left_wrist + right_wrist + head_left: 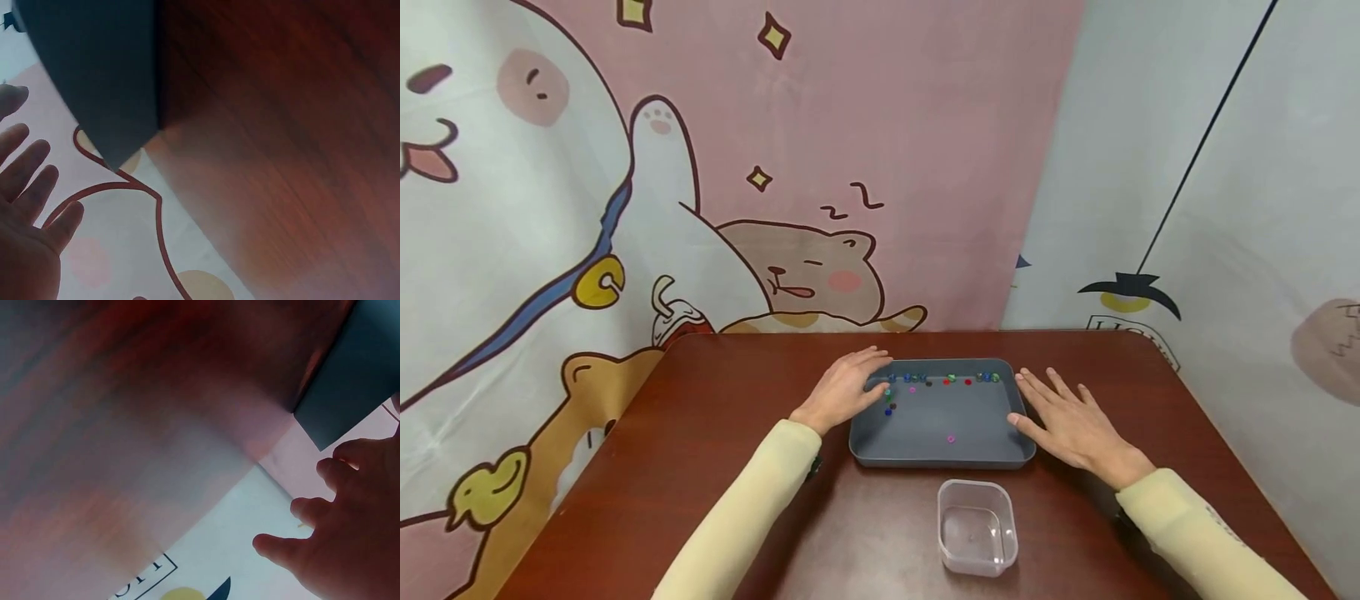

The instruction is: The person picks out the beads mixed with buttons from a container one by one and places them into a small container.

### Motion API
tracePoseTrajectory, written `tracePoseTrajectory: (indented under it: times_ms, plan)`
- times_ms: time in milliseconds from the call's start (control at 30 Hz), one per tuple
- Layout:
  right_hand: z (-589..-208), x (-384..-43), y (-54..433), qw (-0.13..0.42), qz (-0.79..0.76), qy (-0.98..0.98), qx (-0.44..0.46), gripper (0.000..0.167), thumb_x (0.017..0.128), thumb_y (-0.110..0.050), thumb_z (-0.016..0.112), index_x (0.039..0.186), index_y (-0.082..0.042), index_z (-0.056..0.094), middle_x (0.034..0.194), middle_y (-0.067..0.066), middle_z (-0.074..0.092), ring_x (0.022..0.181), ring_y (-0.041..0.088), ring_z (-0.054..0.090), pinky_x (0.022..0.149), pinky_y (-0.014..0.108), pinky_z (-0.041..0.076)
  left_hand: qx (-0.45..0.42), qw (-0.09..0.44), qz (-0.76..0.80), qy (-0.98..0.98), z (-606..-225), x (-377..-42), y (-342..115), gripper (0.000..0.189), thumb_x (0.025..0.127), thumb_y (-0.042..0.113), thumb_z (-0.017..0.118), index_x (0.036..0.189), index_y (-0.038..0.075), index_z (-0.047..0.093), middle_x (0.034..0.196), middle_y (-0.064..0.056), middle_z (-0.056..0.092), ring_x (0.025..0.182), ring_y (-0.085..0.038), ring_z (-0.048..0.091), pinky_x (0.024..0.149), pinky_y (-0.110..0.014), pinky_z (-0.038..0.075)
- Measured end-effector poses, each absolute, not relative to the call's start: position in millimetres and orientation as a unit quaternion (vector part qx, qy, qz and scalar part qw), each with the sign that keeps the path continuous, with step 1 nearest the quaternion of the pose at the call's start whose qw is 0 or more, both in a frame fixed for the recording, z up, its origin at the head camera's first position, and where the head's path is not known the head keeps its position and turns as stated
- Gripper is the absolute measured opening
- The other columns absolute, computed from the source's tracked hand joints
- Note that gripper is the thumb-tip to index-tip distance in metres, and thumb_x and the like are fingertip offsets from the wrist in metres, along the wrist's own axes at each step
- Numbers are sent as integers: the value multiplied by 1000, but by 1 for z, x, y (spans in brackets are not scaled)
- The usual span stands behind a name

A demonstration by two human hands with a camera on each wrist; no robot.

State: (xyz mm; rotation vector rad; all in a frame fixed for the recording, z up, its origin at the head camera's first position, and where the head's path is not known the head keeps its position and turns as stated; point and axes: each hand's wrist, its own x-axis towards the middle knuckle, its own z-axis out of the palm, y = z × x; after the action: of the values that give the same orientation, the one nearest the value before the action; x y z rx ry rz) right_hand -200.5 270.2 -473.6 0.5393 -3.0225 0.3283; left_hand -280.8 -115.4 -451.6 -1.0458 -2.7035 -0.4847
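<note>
A shallow dark grey tray lies on the table with several small coloured beads in it, mostly along its far side and far left corner. One pink ring-shaped bead sits nearer the front. At the tray's left edge is my left hand, fingers extended, thumb over the rim. By the right edge my right hand spreads its fingers, holding nothing. Both wrist views show a hand beside the tray's outer wall; whether either touches it, I cannot tell. A clear plastic box stands in front of the tray.
The reddish-brown wooden table extends around the tray and box. Behind it hangs a cartoon-printed cloth, meeting the table's far edge and covering the left side. A pale printed cloth hangs on the right.
</note>
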Motion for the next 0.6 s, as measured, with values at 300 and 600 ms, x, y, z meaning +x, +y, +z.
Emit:
tracePoseTrajectory:
  times_ms: [300, 600]
  plan:
    - [-472, -198, 269, 27, 104, -979, 176, 82, 103, -62, 50, 160, -5, 37, 165, 17, 34, 152, 48, 23, 113, 76, 18, -376, 83, -94, -918, -465, -294, -111, 38, 98, 25, 75, 132, 10, 71, 138, -6, 66, 141, -26, 50, 118, -54, 34]
    - [-470, -198, 268, 23, 104, -979, 173, 83, 102, -62, 51, 160, -5, 37, 165, 18, 34, 152, 48, 23, 114, 75, 20, -366, 55, -127, -920, -470, -305, -100, 33, 97, 21, 75, 128, 10, 74, 128, -6, 72, 131, -27, 58, 116, -49, 38]
